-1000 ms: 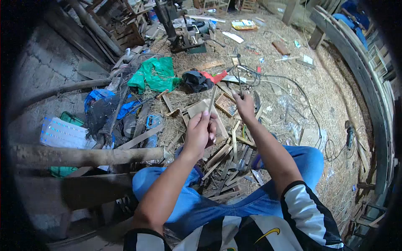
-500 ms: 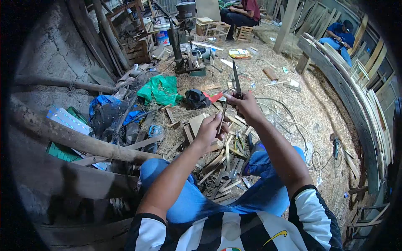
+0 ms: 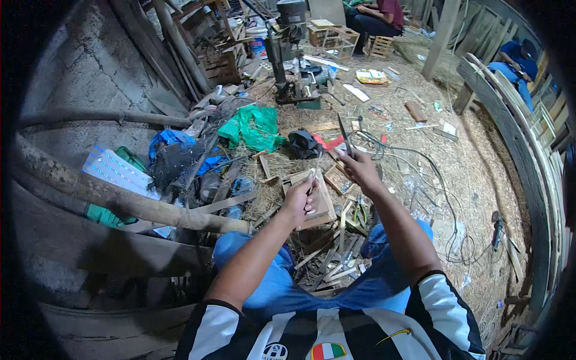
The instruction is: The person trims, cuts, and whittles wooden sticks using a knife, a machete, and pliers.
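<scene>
At the far left a thick pole [image 3: 120,195] slants down across the view and ends close by the left knee [image 3: 233,245], with a white sheet [image 3: 117,168] marked in blue lying behind it. Next come some crumpled blue plastic [image 3: 171,139], a green plastic bag [image 3: 249,129] and a black bundle [image 3: 304,145], all on the littered ground. The left hand [image 3: 302,201] is raised ahead of the left knee, its fingers curled in and its thumb pressed toward the forefinger, pinching a thin strip [image 3: 315,174] that is seen too poorly to follow along its length. A flat wooden piece [image 3: 324,211] lies on the ground beyond and below that hand. Just to the right, and apart from it, the right hand [image 3: 361,171] is closed around the handle of a knife [image 3: 343,131], whose dark blade points up and leans a little left. Below the hands, pliers [image 3: 360,216] lie among wood scraps [image 3: 339,264] between the knees. Farther right, a black cable [image 3: 431,165] loops over the shavings near a power tool [image 3: 497,233], and a long beam [image 3: 519,141] runs along the edge, with a person in blue [image 3: 521,63] seated behind it.
</scene>
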`<move>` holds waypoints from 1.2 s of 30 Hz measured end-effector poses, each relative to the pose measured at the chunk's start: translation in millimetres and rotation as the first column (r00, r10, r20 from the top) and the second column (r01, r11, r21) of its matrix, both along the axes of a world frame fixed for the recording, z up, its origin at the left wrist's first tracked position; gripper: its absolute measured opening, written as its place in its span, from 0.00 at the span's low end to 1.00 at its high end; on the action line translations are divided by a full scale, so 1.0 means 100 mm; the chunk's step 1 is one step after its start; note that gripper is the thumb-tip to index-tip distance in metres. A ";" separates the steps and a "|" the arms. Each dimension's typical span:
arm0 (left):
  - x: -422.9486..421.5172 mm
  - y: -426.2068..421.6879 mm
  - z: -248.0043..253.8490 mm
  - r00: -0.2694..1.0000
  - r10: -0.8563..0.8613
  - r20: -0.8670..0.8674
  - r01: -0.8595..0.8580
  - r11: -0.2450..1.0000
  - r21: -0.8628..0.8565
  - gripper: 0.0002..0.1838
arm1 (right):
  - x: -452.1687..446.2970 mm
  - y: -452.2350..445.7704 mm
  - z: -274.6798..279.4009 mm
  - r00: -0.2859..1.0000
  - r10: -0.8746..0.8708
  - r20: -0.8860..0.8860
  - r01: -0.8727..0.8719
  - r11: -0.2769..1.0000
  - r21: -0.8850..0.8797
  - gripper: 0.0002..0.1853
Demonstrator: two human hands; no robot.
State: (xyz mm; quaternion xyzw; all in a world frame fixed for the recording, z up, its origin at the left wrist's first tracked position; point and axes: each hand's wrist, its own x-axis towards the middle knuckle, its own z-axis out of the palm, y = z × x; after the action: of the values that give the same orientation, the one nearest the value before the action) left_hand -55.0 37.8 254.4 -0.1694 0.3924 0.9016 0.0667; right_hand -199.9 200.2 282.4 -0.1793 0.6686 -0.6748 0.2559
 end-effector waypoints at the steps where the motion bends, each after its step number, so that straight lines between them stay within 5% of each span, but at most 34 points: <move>1: -0.01 -0.07 -0.05 1.000 -0.014 -0.001 0.015 0.993 0.121 0.18 | -0.05 -0.01 -0.02 1.000 0.013 0.009 -0.013 1.000 -0.006 0.16; 5: -0.07 -0.22 -0.08 0.998 -0.014 -0.060 0.034 0.938 0.346 0.20 | -0.11 -0.05 -0.12 0.991 -0.031 -0.128 0.036 0.999 0.036 0.18; 8: -0.13 -0.20 0.02 0.999 -0.012 -0.052 0.031 0.923 0.384 0.21 | -0.09 -0.13 -0.17 0.903 -0.045 -0.428 0.107 0.987 0.121 0.23; 12: -0.15 -0.18 0.09 0.999 -0.025 -0.035 0.038 0.901 0.432 0.22 | 0.07 -0.21 0.13 0.880 0.073 -0.470 0.101 0.937 0.334 0.21; 15: -0.14 -0.21 0.00 0.997 -0.042 -0.061 0.066 0.869 0.491 0.21 | 0.11 -0.25 0.13 0.831 0.100 -0.548 0.107 0.937 0.333 0.20; 21: -0.11 -0.13 0.11 0.991 0.085 0.107 -0.119 0.921 0.370 0.19 | 0.15 -0.24 0.12 0.751 0.169 -0.638 0.117 0.917 0.381 0.19; 24: -0.10 -0.20 0.00 0.998 -0.001 -0.057 0.024 0.916 0.401 0.18 | 0.15 -0.23 0.12 0.721 0.215 -0.659 0.121 0.897 0.425 0.19; 36: -0.04 -0.18 0.15 0.995 0.076 -0.071 -0.055 0.964 0.260 0.17 | 0.25 -0.28 0.06 0.664 0.300 -0.685 0.033 0.903 0.428 0.17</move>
State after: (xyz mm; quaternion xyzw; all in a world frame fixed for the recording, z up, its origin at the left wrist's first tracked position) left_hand -58.6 19.6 269.7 -0.1359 0.2686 0.9527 0.0426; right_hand -174.9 171.9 288.9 -0.4284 0.8232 -0.3698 0.0457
